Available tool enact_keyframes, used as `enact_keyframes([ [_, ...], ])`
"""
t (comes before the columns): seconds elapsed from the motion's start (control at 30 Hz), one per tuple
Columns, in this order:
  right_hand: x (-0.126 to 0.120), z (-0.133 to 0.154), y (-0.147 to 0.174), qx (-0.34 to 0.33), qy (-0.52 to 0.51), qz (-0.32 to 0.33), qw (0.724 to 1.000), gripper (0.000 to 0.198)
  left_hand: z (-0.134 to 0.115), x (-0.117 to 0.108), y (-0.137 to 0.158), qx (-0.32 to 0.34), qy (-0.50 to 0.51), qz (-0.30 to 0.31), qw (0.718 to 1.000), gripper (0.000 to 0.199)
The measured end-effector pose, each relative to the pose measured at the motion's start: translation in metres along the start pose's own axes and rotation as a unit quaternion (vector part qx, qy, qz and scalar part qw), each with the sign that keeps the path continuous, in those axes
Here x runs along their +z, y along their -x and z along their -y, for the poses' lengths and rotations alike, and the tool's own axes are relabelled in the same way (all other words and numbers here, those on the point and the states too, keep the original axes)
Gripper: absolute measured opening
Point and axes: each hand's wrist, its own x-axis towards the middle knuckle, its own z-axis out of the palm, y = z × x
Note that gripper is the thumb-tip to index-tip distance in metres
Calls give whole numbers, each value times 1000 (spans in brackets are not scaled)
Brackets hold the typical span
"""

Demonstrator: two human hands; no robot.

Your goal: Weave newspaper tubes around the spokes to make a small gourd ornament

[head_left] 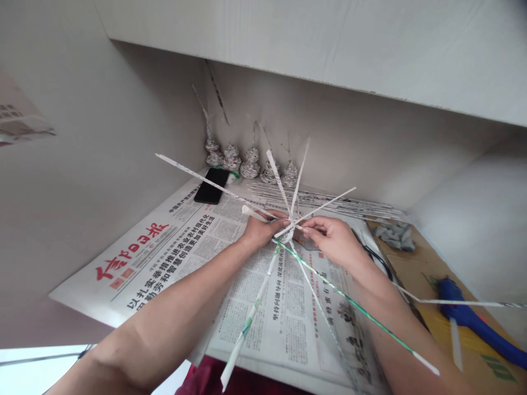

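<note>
Newspaper point(185, 241) lies beneath; the left hand point(261, 230) pinches the paper-strip hub point(291, 224); the right hand point(329, 235), at three o'clock, grips a strip point(300, 227); best keep the hub flat, tension even.

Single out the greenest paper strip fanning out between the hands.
The strip slanting down-right in front of the right forearm: green covers most of its length, while others look mostly white.

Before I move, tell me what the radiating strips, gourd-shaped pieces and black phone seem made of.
Radiating strips: matte, apparently rolled paper; some show green print. Gourd-shaped pieces: probably coiled newspaper, matte, with speckled ridges. Black phone: smooth, dark face, likely glass.
</note>
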Motion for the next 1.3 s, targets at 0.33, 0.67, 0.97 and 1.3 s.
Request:
enact_keyframes([
  [0.33,-2,4,1,-14,43,-28,999,16,-2,-1,0,-6,-5,-1,1000,30],
  [0.67,-9,0,-1,9,-9,-29,1000,15,2,-4,-5,-14,34,-23,999,33],
  [0.97,-10,3,2,0,-8,-50,999,21,-3,-5,-7,-36,175,3,984,32],
  [1.3,9,-2,-32,-122,140,-55,981,24,-16,-25,-19,-11,236,-15,972,36],
])
